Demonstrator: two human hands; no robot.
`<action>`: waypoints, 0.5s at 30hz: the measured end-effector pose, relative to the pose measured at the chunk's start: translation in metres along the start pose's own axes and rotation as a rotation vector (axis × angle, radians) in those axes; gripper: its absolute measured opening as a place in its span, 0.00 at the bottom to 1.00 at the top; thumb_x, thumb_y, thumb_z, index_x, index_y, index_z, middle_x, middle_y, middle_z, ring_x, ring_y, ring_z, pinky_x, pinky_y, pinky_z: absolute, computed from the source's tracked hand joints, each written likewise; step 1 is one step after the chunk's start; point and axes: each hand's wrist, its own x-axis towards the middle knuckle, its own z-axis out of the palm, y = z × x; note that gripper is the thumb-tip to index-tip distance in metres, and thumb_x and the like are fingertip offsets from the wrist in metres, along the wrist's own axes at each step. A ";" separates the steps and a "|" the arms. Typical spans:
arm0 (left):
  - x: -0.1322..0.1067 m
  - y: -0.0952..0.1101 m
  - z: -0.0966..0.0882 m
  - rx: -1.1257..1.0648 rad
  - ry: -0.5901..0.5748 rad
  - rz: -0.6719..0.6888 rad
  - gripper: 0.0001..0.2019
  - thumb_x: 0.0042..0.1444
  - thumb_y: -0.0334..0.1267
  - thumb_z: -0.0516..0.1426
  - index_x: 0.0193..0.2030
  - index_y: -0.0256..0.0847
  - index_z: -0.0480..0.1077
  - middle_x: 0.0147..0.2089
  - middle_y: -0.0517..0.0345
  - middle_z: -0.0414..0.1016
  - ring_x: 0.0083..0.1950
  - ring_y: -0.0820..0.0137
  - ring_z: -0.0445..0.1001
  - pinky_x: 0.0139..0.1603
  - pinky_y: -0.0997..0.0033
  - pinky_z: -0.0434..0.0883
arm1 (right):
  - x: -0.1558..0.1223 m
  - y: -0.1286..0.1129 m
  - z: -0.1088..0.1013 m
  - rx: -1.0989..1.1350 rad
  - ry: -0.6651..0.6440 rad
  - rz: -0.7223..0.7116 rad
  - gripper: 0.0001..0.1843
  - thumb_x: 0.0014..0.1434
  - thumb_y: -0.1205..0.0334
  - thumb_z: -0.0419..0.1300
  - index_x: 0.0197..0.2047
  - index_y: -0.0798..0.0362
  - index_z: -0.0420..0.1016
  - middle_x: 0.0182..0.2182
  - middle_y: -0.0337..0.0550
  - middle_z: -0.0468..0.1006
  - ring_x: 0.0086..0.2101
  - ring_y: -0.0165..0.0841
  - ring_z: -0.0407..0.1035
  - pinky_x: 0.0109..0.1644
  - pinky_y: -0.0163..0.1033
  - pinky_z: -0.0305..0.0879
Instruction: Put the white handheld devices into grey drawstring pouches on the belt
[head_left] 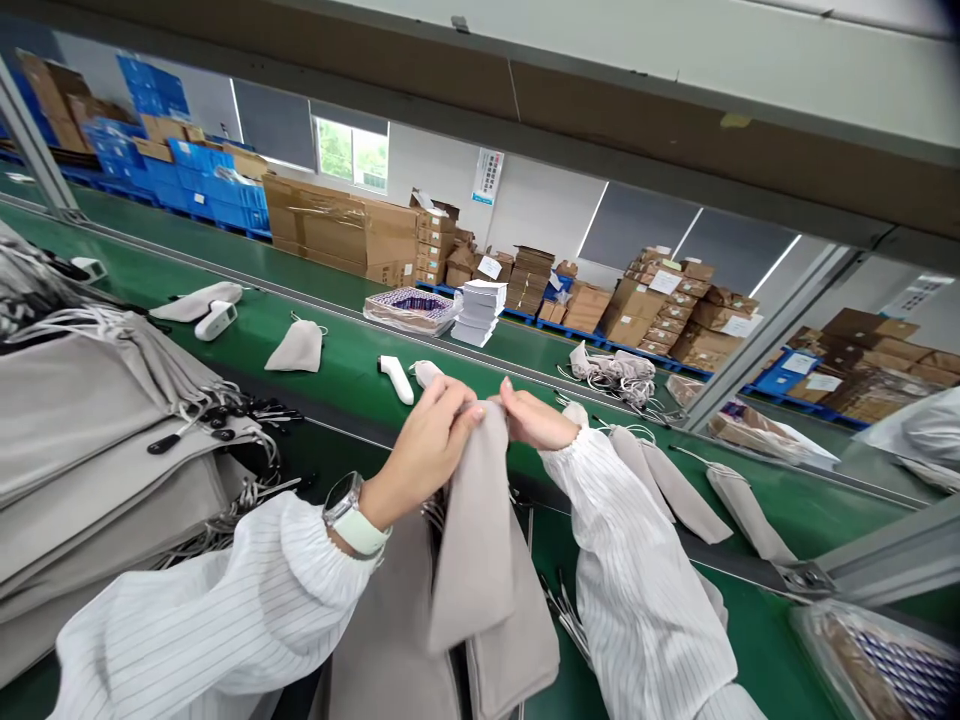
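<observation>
Above the green belt [337,360], left hand [427,440] and right hand [536,418] seemingly both pinched on a grey pouch [476,530].

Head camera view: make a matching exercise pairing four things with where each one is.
Things:
1. grey fabric drawstring pouch
2. white handheld thermometer
3. white wristwatch
4. stack of white booklets

Places:
A. on the left wrist
B. far side of the green conveyor belt, beside a patterned tray
C. held up between left hand and right hand
D. lying on the belt just beyond the hands

Pairs: 1-C, 2-D, 3-A, 4-B
</observation>
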 end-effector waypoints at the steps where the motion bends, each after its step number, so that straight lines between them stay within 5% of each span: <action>1: 0.000 -0.001 -0.001 0.031 0.017 -0.005 0.06 0.58 0.36 0.45 0.33 0.39 0.59 0.37 0.58 0.57 0.37 0.72 0.61 0.38 0.74 0.60 | -0.001 -0.001 0.002 -0.066 -0.058 0.063 0.31 0.50 0.36 0.40 0.23 0.57 0.65 0.16 0.37 0.65 0.15 0.22 0.57 0.16 0.28 0.52; 3: 0.001 -0.003 -0.004 0.096 0.001 -0.038 0.07 0.58 0.38 0.44 0.35 0.39 0.60 0.39 0.57 0.58 0.37 0.71 0.63 0.36 0.73 0.61 | -0.002 -0.001 0.005 -0.199 0.029 0.041 0.33 0.51 0.37 0.37 0.23 0.57 0.67 0.15 0.37 0.63 0.13 0.22 0.54 0.15 0.29 0.49; 5: -0.001 0.000 -0.008 0.165 -0.050 -0.119 0.09 0.57 0.40 0.44 0.37 0.38 0.61 0.38 0.55 0.60 0.34 0.70 0.64 0.33 0.72 0.61 | 0.000 0.002 0.002 -0.347 0.341 -0.159 0.27 0.52 0.40 0.42 0.26 0.55 0.68 0.14 0.35 0.63 0.14 0.22 0.54 0.18 0.29 0.51; 8: -0.004 0.013 -0.018 0.114 -0.350 -0.240 0.14 0.57 0.43 0.44 0.29 0.37 0.64 0.25 0.59 0.63 0.24 0.71 0.63 0.25 0.73 0.59 | 0.006 0.015 -0.018 -0.496 0.849 -0.430 0.18 0.50 0.46 0.51 0.24 0.52 0.67 0.14 0.33 0.62 0.17 0.24 0.56 0.25 0.30 0.55; 10: -0.006 0.025 -0.024 -0.040 -0.529 -0.284 0.18 0.57 0.44 0.43 0.23 0.37 0.63 0.18 0.62 0.60 0.19 0.74 0.60 0.21 0.75 0.56 | 0.010 0.025 -0.037 -0.477 1.034 -0.425 0.18 0.48 0.46 0.52 0.19 0.52 0.64 0.12 0.34 0.61 0.17 0.25 0.56 0.25 0.31 0.55; 12: -0.007 0.035 -0.027 -0.235 -0.534 -0.324 0.19 0.58 0.45 0.42 0.23 0.37 0.64 0.16 0.64 0.58 0.17 0.77 0.57 0.19 0.77 0.55 | 0.012 0.030 -0.050 -0.328 0.994 -0.312 0.21 0.48 0.43 0.50 0.20 0.53 0.63 0.11 0.34 0.61 0.15 0.24 0.54 0.19 0.30 0.53; 15: -0.006 0.041 -0.027 -0.450 -0.324 -0.328 0.18 0.59 0.45 0.40 0.29 0.38 0.65 0.17 0.65 0.57 0.17 0.78 0.55 0.20 0.79 0.55 | 0.009 0.029 -0.039 0.009 0.401 -0.097 0.27 0.46 0.38 0.47 0.31 0.56 0.68 0.15 0.37 0.67 0.11 0.21 0.50 0.12 0.27 0.44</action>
